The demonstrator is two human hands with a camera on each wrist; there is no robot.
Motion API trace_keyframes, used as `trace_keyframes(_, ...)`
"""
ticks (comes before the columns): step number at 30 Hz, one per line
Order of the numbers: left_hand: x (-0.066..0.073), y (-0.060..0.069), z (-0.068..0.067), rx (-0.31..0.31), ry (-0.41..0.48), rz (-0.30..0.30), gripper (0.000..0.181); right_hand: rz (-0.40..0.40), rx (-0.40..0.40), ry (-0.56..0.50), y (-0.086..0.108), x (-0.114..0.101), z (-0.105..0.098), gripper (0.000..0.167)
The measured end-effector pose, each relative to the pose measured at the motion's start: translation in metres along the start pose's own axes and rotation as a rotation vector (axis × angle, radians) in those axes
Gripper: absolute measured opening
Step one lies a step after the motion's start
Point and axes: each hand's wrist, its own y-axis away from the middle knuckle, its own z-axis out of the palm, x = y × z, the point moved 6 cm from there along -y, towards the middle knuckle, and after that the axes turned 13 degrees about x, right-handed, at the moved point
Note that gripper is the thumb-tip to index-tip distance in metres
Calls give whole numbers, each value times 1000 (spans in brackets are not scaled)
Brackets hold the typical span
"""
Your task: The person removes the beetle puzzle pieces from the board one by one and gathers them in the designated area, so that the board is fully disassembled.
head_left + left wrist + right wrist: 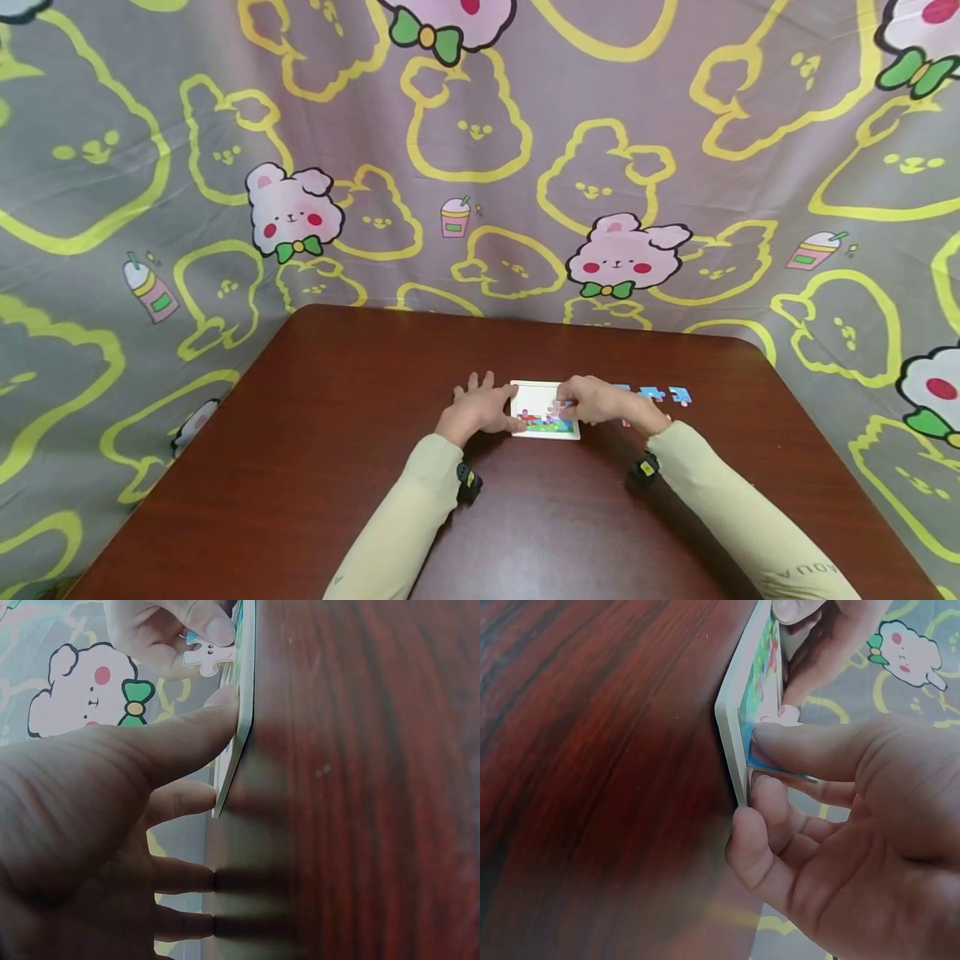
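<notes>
Right hand [591, 400] pinches puzzle piece [201, 658] at tray [536, 395].
Left hand [477, 407], fingers spread, touches tray's left side, probably to steady it.

From my distant post I reach both arms forward, sleeved in pale cloth: the left arm [401, 521] and the right arm [742, 508] angle inward, bringing the two hands close together. My left hand [480, 406] spreads its fingers [184, 877] — nearly straight — with its thumb [191, 742] stretched out toward the right. My right hand [592, 400] turns inward — its thumb [802, 751] extended in a pinch, the lower fingers [759, 855] bent at the knuckles.
</notes>
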Motion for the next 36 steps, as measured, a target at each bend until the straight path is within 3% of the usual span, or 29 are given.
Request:
trace_keyframes(7, 1, 0, -1, -6, 6, -2, 74, -44, -7, 21, -1, -3, -5, 21)
trace_keyframes(14, -1, 0, 0, -9, 22, -4, 74, -32, -19, -51, 3, -5, -10, 23)
trace_keyframes(36, 2, 1, 1, -21, 36, 0, 73, 86, 48, -221, 34, 36, -44, 7)
